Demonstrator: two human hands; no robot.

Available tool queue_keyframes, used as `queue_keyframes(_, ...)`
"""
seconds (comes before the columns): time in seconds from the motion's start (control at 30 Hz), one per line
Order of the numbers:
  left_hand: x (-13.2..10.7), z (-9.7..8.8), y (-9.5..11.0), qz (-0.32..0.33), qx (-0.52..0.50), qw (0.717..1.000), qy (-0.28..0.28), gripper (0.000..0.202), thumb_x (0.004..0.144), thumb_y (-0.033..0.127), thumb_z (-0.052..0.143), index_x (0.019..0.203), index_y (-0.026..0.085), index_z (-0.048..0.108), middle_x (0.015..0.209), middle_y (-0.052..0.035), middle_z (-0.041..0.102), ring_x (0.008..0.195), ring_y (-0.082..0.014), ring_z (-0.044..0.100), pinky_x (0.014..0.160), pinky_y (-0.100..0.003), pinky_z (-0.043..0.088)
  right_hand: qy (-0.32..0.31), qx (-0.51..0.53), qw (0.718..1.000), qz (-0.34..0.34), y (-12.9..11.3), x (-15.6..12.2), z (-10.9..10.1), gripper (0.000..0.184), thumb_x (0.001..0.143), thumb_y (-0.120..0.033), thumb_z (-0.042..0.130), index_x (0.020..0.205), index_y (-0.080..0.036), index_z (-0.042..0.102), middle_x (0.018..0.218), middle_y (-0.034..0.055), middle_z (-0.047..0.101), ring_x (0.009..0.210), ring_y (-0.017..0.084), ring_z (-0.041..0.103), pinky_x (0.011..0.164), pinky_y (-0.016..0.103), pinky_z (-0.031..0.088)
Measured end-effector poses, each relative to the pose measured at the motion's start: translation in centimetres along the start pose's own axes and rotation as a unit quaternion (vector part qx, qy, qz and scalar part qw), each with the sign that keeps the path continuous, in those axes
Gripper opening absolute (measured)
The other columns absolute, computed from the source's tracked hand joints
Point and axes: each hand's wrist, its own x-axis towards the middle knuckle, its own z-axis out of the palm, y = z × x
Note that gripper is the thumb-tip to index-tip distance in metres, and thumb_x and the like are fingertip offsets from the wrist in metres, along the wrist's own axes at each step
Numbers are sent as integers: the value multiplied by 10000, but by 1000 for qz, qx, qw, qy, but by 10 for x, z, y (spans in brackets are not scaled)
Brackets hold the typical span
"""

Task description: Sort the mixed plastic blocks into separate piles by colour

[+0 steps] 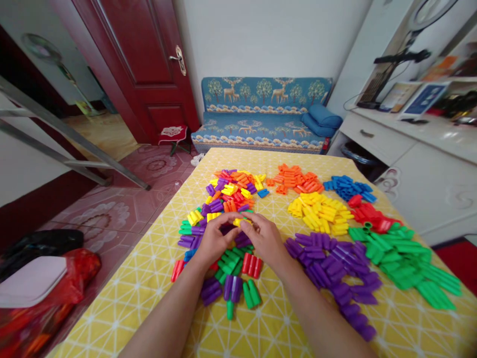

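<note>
Both of my hands meet over a mixed pile of plastic toy blocks (192, 242). Between the fingertips is a small yellow toy block (237, 222), pinched by my left hand (219, 236) and my right hand (263, 234) together. The fingers partly cover it. Just below the hands lie a red block (252, 265), a purple block (233, 288) with a green piece joined under it, and a green block (251, 293). More mixed blocks (234, 191) in purple, yellow and orange spread beyond my hands.
Sorted by colour on the right are orange (294, 179), blue (349, 188), yellow (320, 213), red (372, 215), green (402, 258) and purple (331, 271) piles. A yellow patterned cloth (149, 298) covers the table. Behind it stands a blue sofa (257, 122); white drawers (410, 174) border the right.
</note>
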Motion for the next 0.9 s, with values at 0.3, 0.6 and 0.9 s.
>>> queue_keyframes(0.3, 1, -2, -3, 46, 49, 998, -22, 394, 742, -6, 519, 990, 212, 733, 961, -51, 687, 894, -174, 636, 803, -296, 500, -72, 15, 995, 72, 2, 1, 1, 394, 724, -306, 675, 1102, -218, 608, 912, 6, 689, 558, 90, 572, 532, 221, 425)
queue_keyframes(0.6, 0, 1, 2, 100, 179, 979, 15, 207, 851, 157, 588, 1019, 210, 697, 1008, -54, 688, 955, -183, 643, 872, -320, 520, 193, -171, 956, 137, 51, 17, -96, 324, 703, -438, 638, 900, -181, 629, 851, 49, 678, 667, 160, 609, 671, 299, 482)
queue_keyframes(0.9, 0, 1, -4, 99, 256, 961, 44, 186, 874, 176, 553, 971, 205, 708, 1003, -63, 687, 950, -192, 638, 869, -342, 523, 262, -329, 884, 204, 104, 9, -148, 354, 727, -342, 631, 996, -114, 669, 868, 131, 663, 877, 262, 629, 817, 379, 477)
